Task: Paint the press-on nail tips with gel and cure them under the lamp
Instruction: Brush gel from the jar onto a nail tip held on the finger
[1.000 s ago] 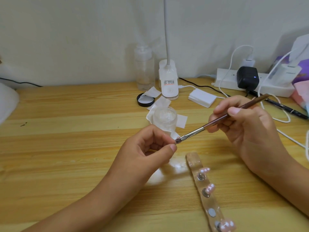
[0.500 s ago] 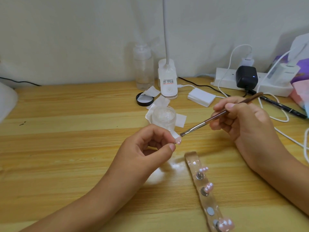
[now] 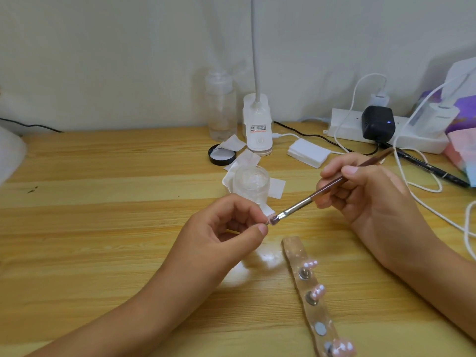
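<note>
Strip (image 3: 304,256) of pink tips (image 3: 317,292) lies nearest; beyond it left hand (image 3: 226,228) pinches a tip (image 3: 270,219), right hand (image 3: 365,191) grips the brush (image 3: 322,188) touching it. Slack pinch could drop it; overloaded bristles could flood gel onto fingers (image 3: 261,230); jar (image 3: 251,182) stands just behind

Brush (image 3: 332,188) in right hand (image 3: 365,191), bristles on nail tip (image 3: 348,219) in left hand (image 3: 226,228).

Little pinkish nail tip (image 3: 269,219) pinched in the left hand (image 3: 226,228), brush (image 3: 304,203) bristles touching it, brown handle slanting up to the right. Clear gel jar (image 3: 251,182) sits just behind. Three glossy pink tips (image 3: 317,291) are stuck along the clear holder strip (image 3: 296,249), which lies nearer the person.
</note>
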A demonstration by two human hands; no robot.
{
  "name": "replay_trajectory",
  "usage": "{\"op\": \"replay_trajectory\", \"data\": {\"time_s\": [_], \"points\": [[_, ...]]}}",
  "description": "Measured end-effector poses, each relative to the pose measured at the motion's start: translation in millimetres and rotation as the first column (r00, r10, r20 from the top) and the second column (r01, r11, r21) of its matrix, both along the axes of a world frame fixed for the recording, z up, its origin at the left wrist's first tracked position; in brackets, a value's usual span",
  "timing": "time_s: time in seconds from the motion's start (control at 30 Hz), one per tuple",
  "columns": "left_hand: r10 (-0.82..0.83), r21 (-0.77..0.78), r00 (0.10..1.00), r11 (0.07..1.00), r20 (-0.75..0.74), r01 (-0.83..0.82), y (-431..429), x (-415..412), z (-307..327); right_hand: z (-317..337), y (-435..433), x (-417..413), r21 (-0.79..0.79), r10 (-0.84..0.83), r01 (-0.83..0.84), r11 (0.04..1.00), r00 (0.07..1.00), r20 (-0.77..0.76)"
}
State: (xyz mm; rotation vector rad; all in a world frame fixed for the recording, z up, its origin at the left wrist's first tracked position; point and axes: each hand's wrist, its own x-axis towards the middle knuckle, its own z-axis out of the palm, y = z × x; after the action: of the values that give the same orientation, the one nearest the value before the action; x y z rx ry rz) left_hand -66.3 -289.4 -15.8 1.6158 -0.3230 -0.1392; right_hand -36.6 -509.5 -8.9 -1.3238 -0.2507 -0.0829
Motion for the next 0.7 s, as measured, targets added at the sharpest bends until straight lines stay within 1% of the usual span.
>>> {"op": "replay_trajectory", "data": {"time_s": [0.1, 0.17, 0.27, 0.33, 0.4, 0.5, 0.6, 0.67, 0.7], "points": [[0.002, -0.021, 1.000, 1.000, -0.024, -0.003, 0.0, -0.8, 1.7, 0.0, -1.1, 0.8, -0.028, -0.034, 0.034, 0.999, 0.999, -0.004], [0.006, -0.020, 0.999, 1.000, -0.038, -0.007, -0.5, -1.2, 3.4, 1.0, -2.7, 1.8, -0.002, -0.061, 0.061, 0.998, 0.998, -0.010], [0.018, -0.039, 0.998, 0.999, -0.058, -0.021, -1.7, -1.3, 5.4, 2.3, -2.3, 0.6, 0.045, 0.011, -0.011, 0.999, 1.000, 0.001], [0.015, -0.055, 0.997, 0.998, -0.071, -0.019, -2.5, -1.5, 6.5, 1.3, 0.2, -0.3, 0.014, 0.040, -0.040, 0.999, 0.999, 0.001], [0.013, -0.072, 0.997, 0.997, -0.078, -0.018, -2.6, -1.6, 6.8, 0.1, 1.0, 0.2, -0.018, -0.001, 0.000, 1.000, 1.000, -0.017], [0.016, -0.073, 0.997, 0.997, -0.081, -0.022, -1.7, -2.0, 5.5, 0.2, -1.8, 2.7, -0.003, -0.082, 0.082, 0.997, 0.996, -0.044], [0.006, -0.064, 0.997, 0.998, -0.078, -0.011, -0.4, -2.0, 4.2, 1.4, -1.4, 1.5, 0.031, -0.027, 0.027, 0.999, 0.999, -0.026], [0.011, -0.056, 0.997, 0.998, -0.071, -0.015, 0.1, -1.2, 2.3, 0.8, 0.6, -0.8, 0.003, 0.012, -0.012, 1.000, 1.000, -0.005], [0.020, -0.051, 0.997, 0.998, -0.068, -0.023, 0.4, -0.6, 1.4, 0.0, 0.6, -1.6, -0.019, -0.002, 0.002, 1.000, 1.000, 0.004]]}}
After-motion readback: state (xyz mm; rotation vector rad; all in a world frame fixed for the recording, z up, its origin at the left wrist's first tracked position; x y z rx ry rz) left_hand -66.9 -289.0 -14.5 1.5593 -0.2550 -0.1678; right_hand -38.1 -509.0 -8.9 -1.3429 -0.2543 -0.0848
